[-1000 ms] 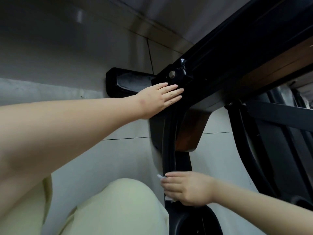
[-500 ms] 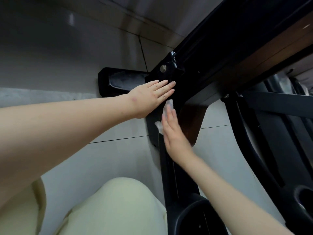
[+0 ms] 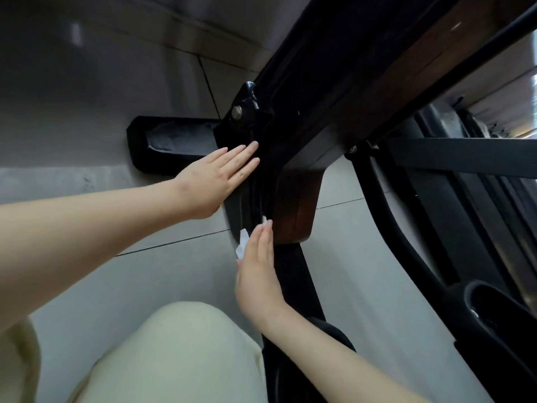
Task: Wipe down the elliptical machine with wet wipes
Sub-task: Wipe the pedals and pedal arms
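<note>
Hands flat: the wet wipe is pressed by the straight-fingered right hand against the black upright of the elliptical machine, drawn lower than half a second ago, away from the empty left hand braced below the pivot bolt; a downward wiping pass is judged under way.

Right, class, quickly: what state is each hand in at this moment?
Left hand: open, flat against the black frame.
Right hand: open, pressing the wet wipe flat against the frame.
</note>
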